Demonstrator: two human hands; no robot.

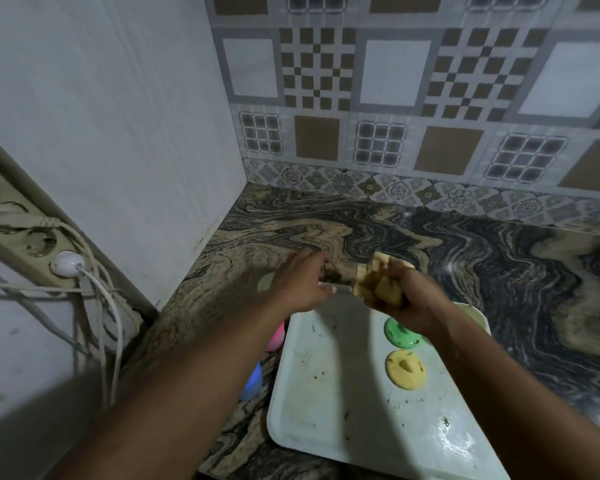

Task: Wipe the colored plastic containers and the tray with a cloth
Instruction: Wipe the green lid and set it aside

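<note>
Yellowish cloth [378, 285] bunched in the right hand [400, 296], fingers closed round it, held above the far edge of the white tray [329, 403]. Left hand [302, 284] just beside, blurred, fingers curled at something thin and pale reaching toward the cloth; grip there cannot be told. On the tray, a green container [400, 334] and a yellow container [406, 370], both smeared, with dark specks and wet patches across the tray floor. Off the tray's left edge, on the marbled tabletop [499, 258], a pink container [276, 337] and a blue container [253, 381], partly hidden by the left forearm. Probably between wipes, refolding the cloth. Next: a clean face of cloth, then down onto a dirty container or the tray.
</note>
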